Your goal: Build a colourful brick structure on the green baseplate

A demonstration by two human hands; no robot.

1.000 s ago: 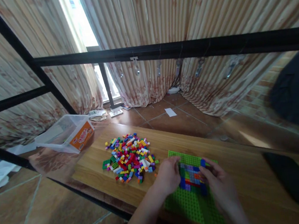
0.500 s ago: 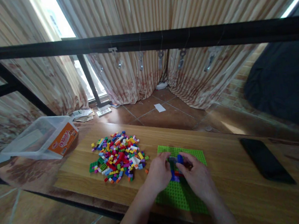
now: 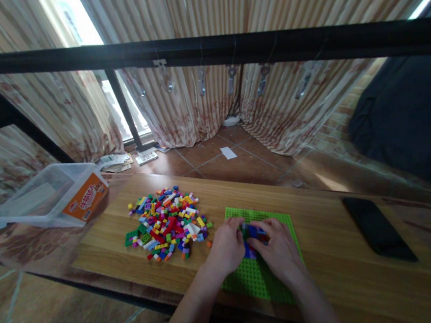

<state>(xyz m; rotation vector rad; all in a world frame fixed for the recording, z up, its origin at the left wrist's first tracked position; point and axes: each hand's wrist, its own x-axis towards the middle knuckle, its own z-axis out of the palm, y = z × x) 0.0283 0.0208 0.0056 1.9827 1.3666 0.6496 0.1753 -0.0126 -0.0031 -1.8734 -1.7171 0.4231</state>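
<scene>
Fingers [image 3: 233,223] of the left hand [image 3: 227,245] and right hand [image 3: 279,246] curl down at a low cluster of blue, green and purple plastic bricks [image 3: 250,252] on the bright-green, studded plastic baseplate [image 3: 251,277]; whether they clamp any brick is hidden. Facing each other across the cluster, the hands probably steady it from both sides. The baseplate's far edge runs roughly along the brown wooden table [image 3: 330,267]; the cluster's long axis is covered. Left of the baseplate spreads a loose multicoloured brick pile [image 3: 168,225], likely there for easy reach.
</scene>
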